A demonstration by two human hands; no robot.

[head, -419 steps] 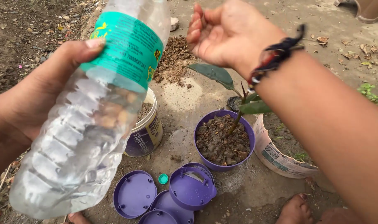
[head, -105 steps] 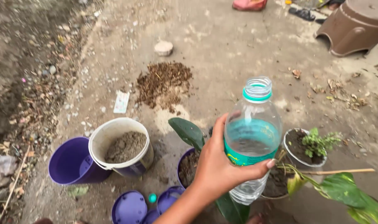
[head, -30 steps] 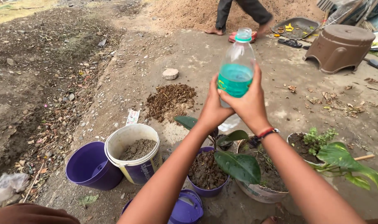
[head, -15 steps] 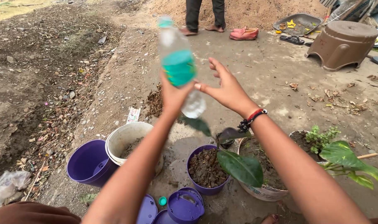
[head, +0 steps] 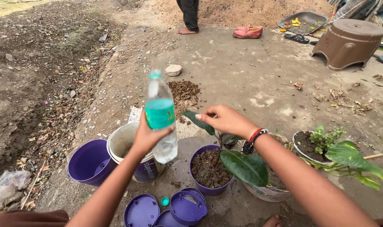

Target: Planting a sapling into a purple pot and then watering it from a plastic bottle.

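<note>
Nearest me on the ground I see purple saucers [head: 142, 209] and a small green cap [head: 164, 201], so the bottle [head: 160, 115] is uncapped. Past them, the purple pot [head: 210, 168] is already packed with lumpy soil and carries a big-leaved plant [head: 240, 166]. I judge potting done; whether it has been watered I cannot tell. My left hand [head: 147, 136] is clamped around the bottle's middle, upright, above the white bucket [head: 132, 157], left of the pot. My right hand [head: 225, 120] hovers over the pot, fingers curled together at a leaf tip [head: 196, 120]. Farther off lie a soil heap [head: 184, 89] and a brown stool [head: 347, 42].
</note>
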